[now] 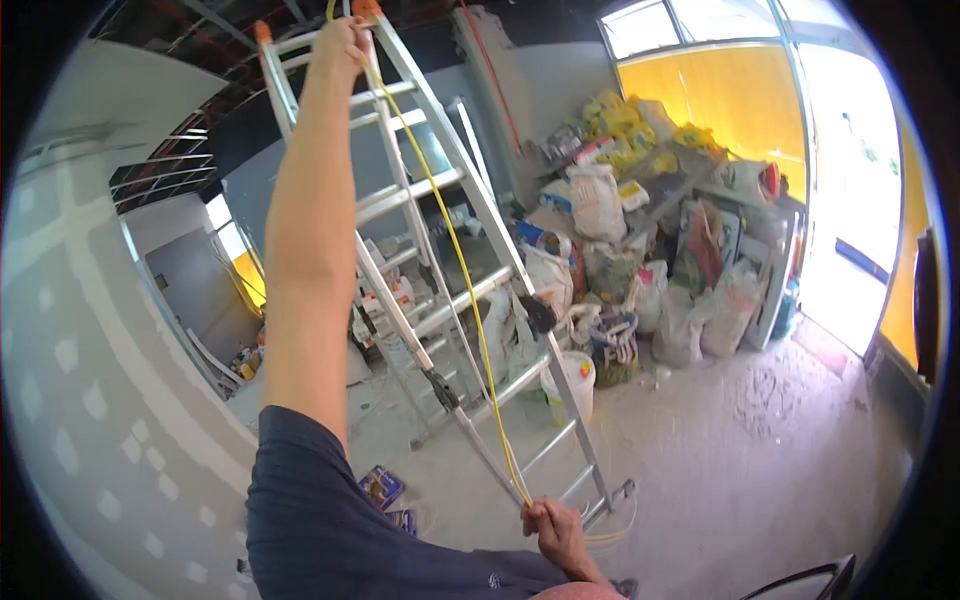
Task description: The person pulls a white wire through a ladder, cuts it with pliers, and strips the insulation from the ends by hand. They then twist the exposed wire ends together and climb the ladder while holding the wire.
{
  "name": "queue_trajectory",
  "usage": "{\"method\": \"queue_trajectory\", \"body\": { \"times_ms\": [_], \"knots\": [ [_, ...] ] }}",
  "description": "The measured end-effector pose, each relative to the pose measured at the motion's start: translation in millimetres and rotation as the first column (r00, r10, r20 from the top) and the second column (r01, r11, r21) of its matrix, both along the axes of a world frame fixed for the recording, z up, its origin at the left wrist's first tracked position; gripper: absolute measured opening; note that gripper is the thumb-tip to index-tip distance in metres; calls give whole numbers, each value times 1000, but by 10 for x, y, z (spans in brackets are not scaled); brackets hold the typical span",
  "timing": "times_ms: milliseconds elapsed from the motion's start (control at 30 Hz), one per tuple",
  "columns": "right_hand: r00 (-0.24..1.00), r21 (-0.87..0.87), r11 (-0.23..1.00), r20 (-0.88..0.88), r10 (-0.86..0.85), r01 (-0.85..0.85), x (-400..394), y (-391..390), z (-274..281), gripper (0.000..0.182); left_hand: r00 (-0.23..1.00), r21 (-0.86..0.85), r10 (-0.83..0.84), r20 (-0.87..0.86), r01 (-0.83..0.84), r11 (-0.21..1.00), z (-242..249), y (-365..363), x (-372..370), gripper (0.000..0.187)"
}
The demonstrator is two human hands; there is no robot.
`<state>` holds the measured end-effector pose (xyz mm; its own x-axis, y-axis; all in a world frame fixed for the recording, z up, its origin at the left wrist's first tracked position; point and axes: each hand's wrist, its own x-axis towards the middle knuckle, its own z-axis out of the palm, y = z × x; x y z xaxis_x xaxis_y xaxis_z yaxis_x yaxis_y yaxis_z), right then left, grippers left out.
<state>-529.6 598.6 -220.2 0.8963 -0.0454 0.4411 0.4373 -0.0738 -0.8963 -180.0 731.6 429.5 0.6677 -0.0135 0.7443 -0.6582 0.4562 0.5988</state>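
My left arm is stretched up beside an aluminium stepladder. At its top, my left hand is closed around a yellow cable, near the orange cap of one rail. The yellow cable runs down in front of the rungs to my right hand. Low in the view, my right hand pinches the cable's lower stretch. A thinner white cable runs down alongside the yellow one. Below my right hand, a loose loop of pale cable trails near the floor.
Filled sacks and yellow bags are heaped against the back wall. A white bucket stands behind the ladder. A patched partition wall rises on the left. At right is a bright doorway. Small packages lie on the floor.
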Motion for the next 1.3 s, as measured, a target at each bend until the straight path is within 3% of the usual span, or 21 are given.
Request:
{"method": "queue_trajectory", "body": {
  "times_ms": [67, 133, 167, 200, 233, 300, 367, 400, 433, 700, 967, 1100, 1167, 1233, 1300],
  "knots": [
    [999, 0, 1000, -19, -30, 30, 79, -19, 52, 28, 993, 123, -118, 26, 114, 986, 224, 127, 317, 14],
    [999, -38, 999, -2, -33, 33, 35, -42, -4, 27, 988, 85, -126, -85, 133, 987, 298, 151, 318, 13],
    [999, -37, 999, 5, -33, 34, 59, -37, -14, 26, 986, -32, -53, -158, 49, 998, 293, 97, 283, 15],
    [999, -40, 999, 10, -35, 35, 66, -33, -27, 26, 982, -71, -91, -163, 80, 994, 274, 134, 302, 15],
    [1000, -50, 998, 13, -28, 28, 49, -33, -39, 26, 990, -76, -55, -127, 45, 996, 253, 130, 320, 16],
    [997, -80, 994, 14, -77, 78, 46, -17, -54, 26, 982, 152, -186, 12, 182, 971, 136, 148, 215, 21],
    [996, -65, 994, 33, -85, 87, 53, 20, -180, 26, 980, -97, -185, -75, 178, 979, 52, 71, 141, 13],
    [996, -52, 995, 25, -88, 90, 75, 44, -234, 27, 983, -95, -119, -140, 106, 990, -12, 7, -19, 10],
    [995, -52, 994, 50, -88, 91, 84, 60, -252, 27, 993, -55, -74, -96, 69, 996, 5, 35, 53, 10],
    [986, -91, 982, 51, -159, 163, 134, 184, -471, 31, 1000, 45, -1, -11, 2, 999, -51, 136, 124, 12],
    [981, -73, 978, 37, -193, 195, 174, 277, -604, 34, 998, 33, -60, -27, 60, 998, -95, 263, 169, 19],
    [978, -88, 974, 49, -205, 209, 182, 254, -646, 31, 995, 50, -82, 56, 79, 996, -53, 272, 291, 14],
    [974, -109, 968, 59, -221, 226, 225, 245, -601, 29, 979, 145, -115, 170, 91, 985, -14, 324, 396, 15],
    [979, -90, 984, -123, -164, 153, 265, 219, -452, 26, 980, 87, -146, 136, 134, 987, -54, 325, 239, 15],
    [980, -120, 976, -60, -189, 180, 392, 201, -533, 24, 977, 56, -166, 131, 160, 986, 6, 218, 171, 15]
  ]
}}
